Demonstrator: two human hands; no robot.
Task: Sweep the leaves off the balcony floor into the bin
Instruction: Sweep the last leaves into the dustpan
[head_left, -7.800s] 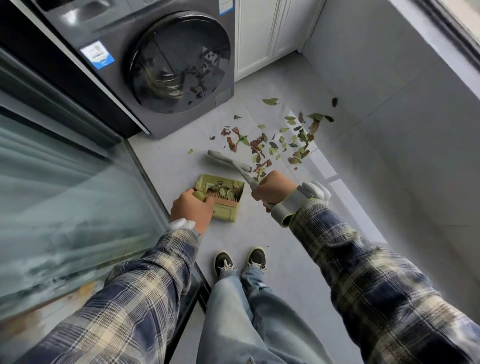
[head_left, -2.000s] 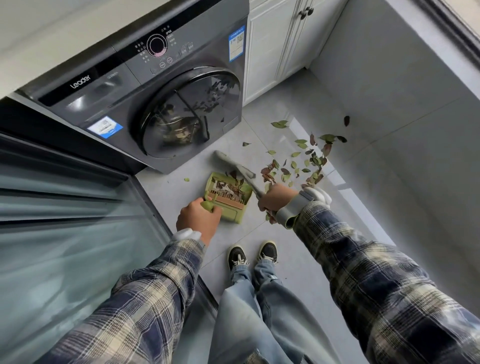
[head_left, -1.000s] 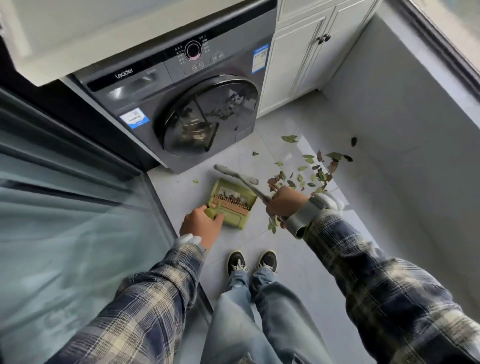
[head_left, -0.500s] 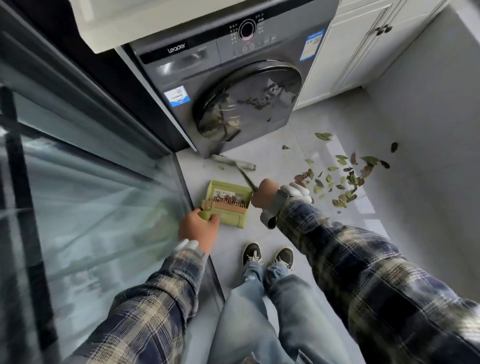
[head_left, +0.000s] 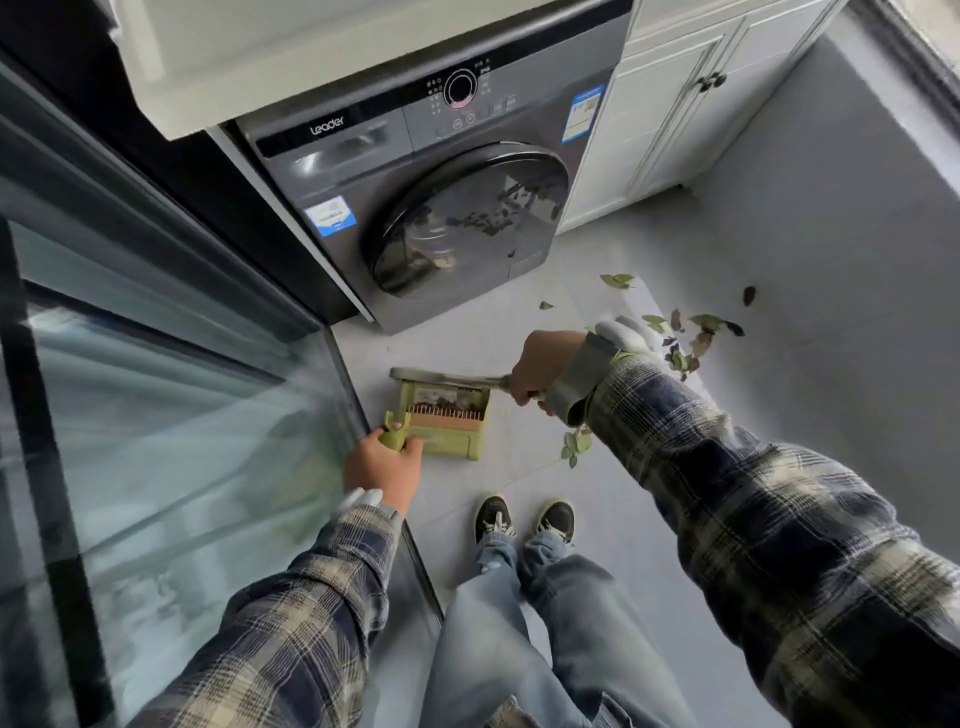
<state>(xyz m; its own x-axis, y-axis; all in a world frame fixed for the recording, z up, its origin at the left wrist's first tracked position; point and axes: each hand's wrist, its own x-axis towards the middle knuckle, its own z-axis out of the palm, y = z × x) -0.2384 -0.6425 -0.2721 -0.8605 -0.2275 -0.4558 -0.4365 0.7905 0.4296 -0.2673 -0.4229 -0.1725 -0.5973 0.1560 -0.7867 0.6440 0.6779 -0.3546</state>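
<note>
Washer (head_left: 441, 208): at the back, on the floor (head_left: 779, 415); cabinet (head_left: 670, 114) to its right.
Door (head_left: 156, 389): along the left.
Dustpan (head_left: 441, 423): before the washer, just beside the door.
Brush (head_left: 447, 378): across the dustpan's far edge, handle pointing right.
Left hand (head_left: 382, 465): grips the dustpan's handle at its near-left corner.
Right hand (head_left: 545, 361): grips the brush handle, right of the dustpan.
Leaves (head_left: 685, 343): scattered right of the right hand; some in the dustpan.
Shoes (head_left: 524, 519): nearer than the dustpan.

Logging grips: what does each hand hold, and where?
Left hand grips the green dustpan by its handle; right hand grips the brush by its handle.
</note>
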